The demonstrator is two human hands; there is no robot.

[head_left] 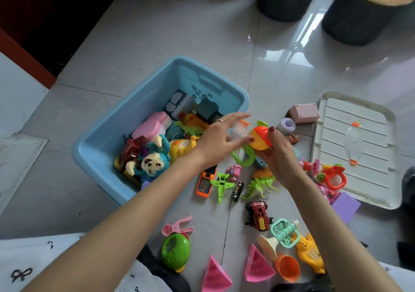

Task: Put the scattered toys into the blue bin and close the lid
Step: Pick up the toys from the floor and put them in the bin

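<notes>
We hold the orange fish toy (260, 139), light, stiff, slick plastic, just right of the blue bin (107, 134), right hand (277, 154) fingers curled round its body, left hand (221, 138) fingers spread.

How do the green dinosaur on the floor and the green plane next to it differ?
The dinosaur is a pale, yellowish green with a spiky back and stands on its legs; the plane is a brighter green and lies flat with its wings spread. The dinosaur is the bulkier of the two, the plane slimmer. A small dark car sits between them. Both are plastic toys on the tiled floor, outside the blue bin.
</notes>
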